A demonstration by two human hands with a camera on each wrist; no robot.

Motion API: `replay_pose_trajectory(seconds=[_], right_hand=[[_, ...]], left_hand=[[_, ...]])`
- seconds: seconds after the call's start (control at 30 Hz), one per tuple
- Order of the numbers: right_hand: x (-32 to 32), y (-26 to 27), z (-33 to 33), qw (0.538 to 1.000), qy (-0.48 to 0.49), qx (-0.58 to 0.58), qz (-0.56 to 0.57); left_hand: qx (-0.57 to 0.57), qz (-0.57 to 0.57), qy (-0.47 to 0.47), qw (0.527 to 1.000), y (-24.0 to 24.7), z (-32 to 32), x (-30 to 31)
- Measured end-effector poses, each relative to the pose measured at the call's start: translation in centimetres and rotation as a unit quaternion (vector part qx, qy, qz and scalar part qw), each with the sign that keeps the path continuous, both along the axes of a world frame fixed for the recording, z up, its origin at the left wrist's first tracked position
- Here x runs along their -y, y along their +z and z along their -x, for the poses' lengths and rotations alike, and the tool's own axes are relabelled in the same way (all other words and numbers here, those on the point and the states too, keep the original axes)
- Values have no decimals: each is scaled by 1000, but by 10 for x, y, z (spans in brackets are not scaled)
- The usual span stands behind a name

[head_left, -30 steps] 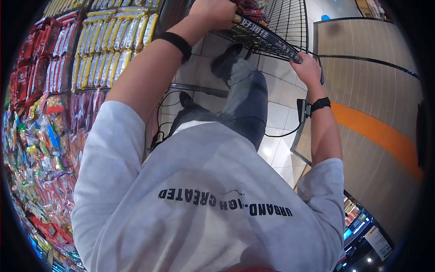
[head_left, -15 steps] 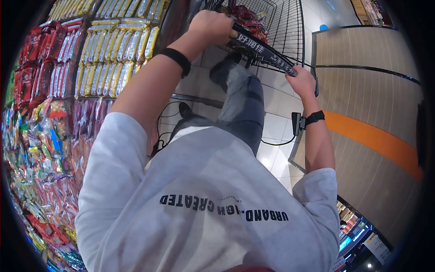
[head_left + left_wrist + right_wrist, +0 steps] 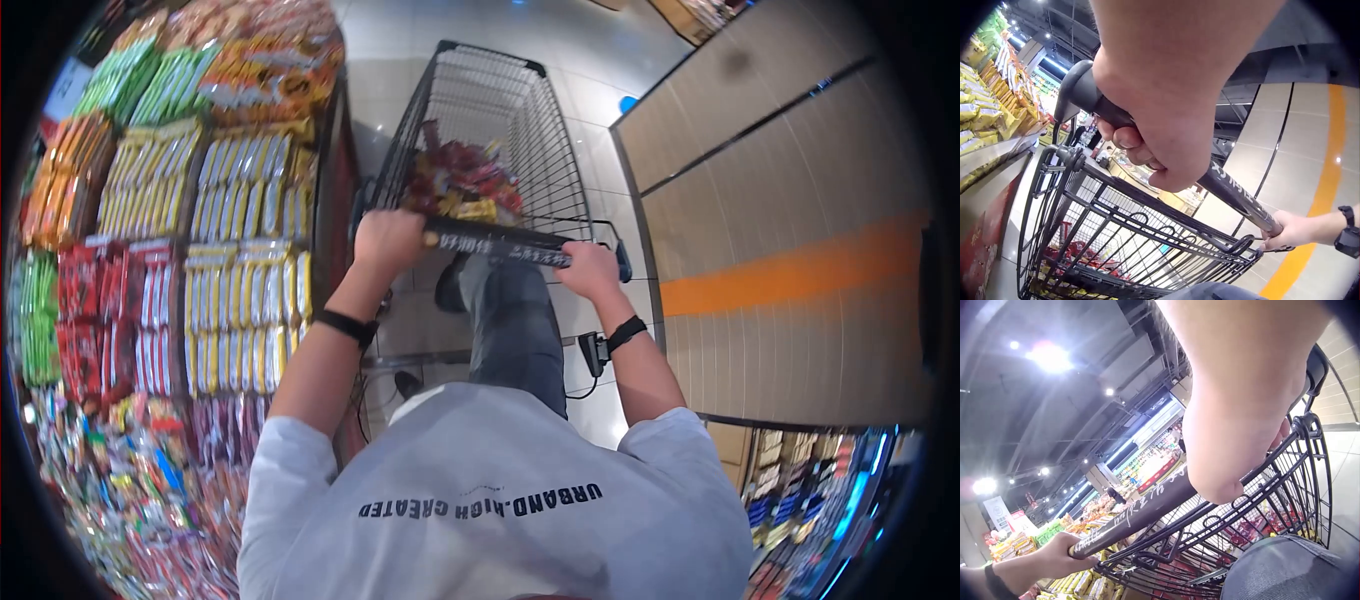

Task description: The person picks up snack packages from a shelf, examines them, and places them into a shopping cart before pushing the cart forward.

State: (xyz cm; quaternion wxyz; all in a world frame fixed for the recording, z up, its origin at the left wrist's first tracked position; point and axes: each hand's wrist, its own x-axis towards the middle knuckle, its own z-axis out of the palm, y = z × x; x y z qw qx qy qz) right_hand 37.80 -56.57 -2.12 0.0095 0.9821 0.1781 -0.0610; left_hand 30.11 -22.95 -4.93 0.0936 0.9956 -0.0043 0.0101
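Note:
Both hands grip the dark handle (image 3: pixel 490 240) of a black wire shopping cart (image 3: pixel 548 135). The left hand (image 3: pixel 390 240) holds it near the left end, its fingers curled round the bar in the left wrist view. Near the right end, the right hand (image 3: pixel 590 270) wraps the same bar; its fingers are partly hidden behind the palm in the right wrist view. White lettering shows on the handle between them. Inside the basket, at the end close to the person, lies a heap of red and yellow snack packets (image 3: pixel 465 175).
Along the left runs a shelf display of yellow, red and green packets (image 3: pixel 240 330), with loose wrapped sweets (image 3: pixel 150 480) nearer. A panelled wall or counter (image 3: pixel 770 200) with an orange stripe stands on the right. Tiled floor (image 3: pixel 390 40) stretches ahead.
In the head view, the handle has swung from a slant to nearly level and sits lower. More of the cart basket shows, and the shelves have shifted downward. Both hands keep their grip.

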Motion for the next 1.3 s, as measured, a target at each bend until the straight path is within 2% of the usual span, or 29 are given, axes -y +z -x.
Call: replay_pose_trajectory(seconds=[0.07, 0.17, 0.33, 0.63, 1.3], right_hand=[[-1, 4, 0, 1000, 5, 2, -8], [1, 2, -1, 1000, 7, -20, -21], [-3, 3, 0, 1000, 0, -20, -14], [-4, 3, 0, 1000, 7, -11, -27], [-15, 6, -4, 999, -9, -34, -14]], left_hand=[[23, -4, -9, 1000, 6, -1, 2], [-8, -13, -5, 1000, 14, 3, 5], [29, 2, -11, 1000, 3, 1, 0], [8, -8, -19, 1000, 10, 2, -2], [41, 10, -29, 999, -2, -8, -14]])
